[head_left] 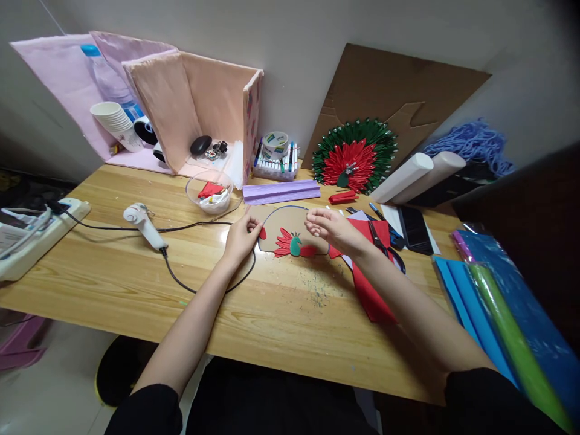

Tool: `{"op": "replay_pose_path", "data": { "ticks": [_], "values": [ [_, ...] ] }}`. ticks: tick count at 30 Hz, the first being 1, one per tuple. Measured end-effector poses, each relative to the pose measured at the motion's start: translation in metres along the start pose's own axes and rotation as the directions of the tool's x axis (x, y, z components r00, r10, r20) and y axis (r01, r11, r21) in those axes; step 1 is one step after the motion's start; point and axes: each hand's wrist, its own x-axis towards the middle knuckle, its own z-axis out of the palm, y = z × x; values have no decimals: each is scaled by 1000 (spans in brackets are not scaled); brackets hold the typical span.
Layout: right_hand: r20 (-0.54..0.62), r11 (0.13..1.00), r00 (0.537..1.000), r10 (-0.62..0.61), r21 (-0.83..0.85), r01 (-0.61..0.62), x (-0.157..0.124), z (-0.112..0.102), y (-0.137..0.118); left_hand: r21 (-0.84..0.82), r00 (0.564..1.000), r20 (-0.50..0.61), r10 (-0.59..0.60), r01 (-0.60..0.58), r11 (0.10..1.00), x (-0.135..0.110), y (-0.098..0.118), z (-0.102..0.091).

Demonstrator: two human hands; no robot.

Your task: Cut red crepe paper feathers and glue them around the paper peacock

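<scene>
A rounded piece of brown cardboard [289, 219] with a blue-lined curved edge lies on the table between my hands. On it is a green bird-shaped cutout [295, 245] with red felt petals [283, 241] fanned around it. At the cardboard's left edge my left hand [242, 238] is closed in a pinch, its fingertips beside a small red petal [262, 233]; what they grip is unclear. My right hand [330, 228] hovers over the right side with its fingers curled together. Anything between those fingertips is too small to make out.
A white glue gun [145, 226] with a black cord lies at left. Red felt [369, 296] and scissors [379, 240] are by my right forearm. Behind stand a plastic bowl [209, 196], folded purple paper [281, 192], a marker box [275, 166] and a red-green peacock piece [356, 157].
</scene>
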Motion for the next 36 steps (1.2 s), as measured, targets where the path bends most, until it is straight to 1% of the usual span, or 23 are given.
{"op": "replay_pose_path", "data": {
  "ticks": [3, 5, 6, 7, 8, 10, 12, 14, 16, 17, 19, 21, 22, 24, 26, 28, 29, 30, 31, 32, 33, 34, 36],
  "values": [
    [-26, 983, 990, -138, -124, 134, -15, -12, -21, -1, 1000, 2, 9, -9, 1000, 0, -1, 0],
    [-32, 931, 969, -247, -285, 228, -26, -21, -34, -3, 1000, 6, 8, -8, 1000, 0, -1, 1],
    [-11, 888, 964, -267, -391, 241, -30, -26, -39, -4, 1000, 7, 6, -6, 1000, 0, -1, 1],
    [20, 823, 962, -271, -513, 243, -35, -31, -42, -3, 1000, 5, 4, -4, 1000, 0, -1, 1],
    [58, 730, 965, -255, -643, 232, -38, -36, -43, -1, 1000, 3, 4, -4, 1000, 0, -1, 1],
    [112, 464, 977, -179, -867, 184, -43, -48, -39, 5, 1000, 0, 3, -3, 1000, 0, -1, 0],
    [103, 185, 991, -87, -976, 117, -46, -59, -29, -1, 1000, 8, 5, -5, 1000, 0, -1, 0],
    [51, -16, 998, -21, -999, 51, -47, -71, -18, -19, 1000, 24, 14, -13, 1000, 1, -1, 0],
    [-15, -142, 1000, 1, -990, -15, -48, -81, -14, -42, 999, 28, 19, -18, 999, 2, 0, 0],
    [-52, -184, 999, -9, -982, -53, -50, -86, -14, -55, 999, 27, 19, -17, 998, 3, 1, 0],
    [-137, -229, 989, -60, -962, -147, -53, -95, -22, -81, 1000, 23, 18, -16, 997, 5, 4, 0],
    [-243, -221, 963, -118, -939, -265, -58, -107, -35, -105, 1000, 20, 16, -14, 994, 8, 8, -2],
    [-305, -198, 941, -147, -923, -330, -61, -115, -42, -116, 1000, 14, 12, -10, 993, 10, 11, -4],
    [-402, -130, 893, -201, -893, -431, -69, -133, -54, -127, 1000, -16, -5, 3, 992, 16, 15, -11],
    [-482, -37, 832, -274, -859, -510, -75, -152, -60, -118, 998, -65, -13, 5, 993, 23, 18, -20],
    [-556, 126, 752, -355, -825, -551, -79, -165, -60, -87, 991, -134, 3, -15, 996, 31, 22, -30],
    [-589, 250, 716, -376, -808, -534, -79, -169, -58, -70, 985, -173, 15, -27, 997, 35, 25, -33],
    [-618, 395, 697, -364, -780, -486, -77, -168, -54, -52, 978, -207, 27, -38, 998, 38, 28, -35],
    [-641, 542, 698, -318, -727, -421, -74, -164, -50, -34, 972, -230, 38, -47, 998, 41, 32, -35],
    [-643, 667, 716, -272, -662, -341, -70, -157, -46, -15, 972, -230, 48, -53, 998, 42, 36, -33],
    [-595, 753, 773, -220, -608, -254, -64, -148, -42, 3, 977, -208, 56, -57, 998, 43, 39, -29],
    [-532, 811, 822, -204, -562, -163, -59, -136, -39, 23, 984, -168, 62, -59, 998, 44, 42, -22],
    [-414, 874, 888, -201, -485, -28, -47, -111, -32, 59, 997, -47, 67, -64, 996, 43, 44, -5]
  ]
}}
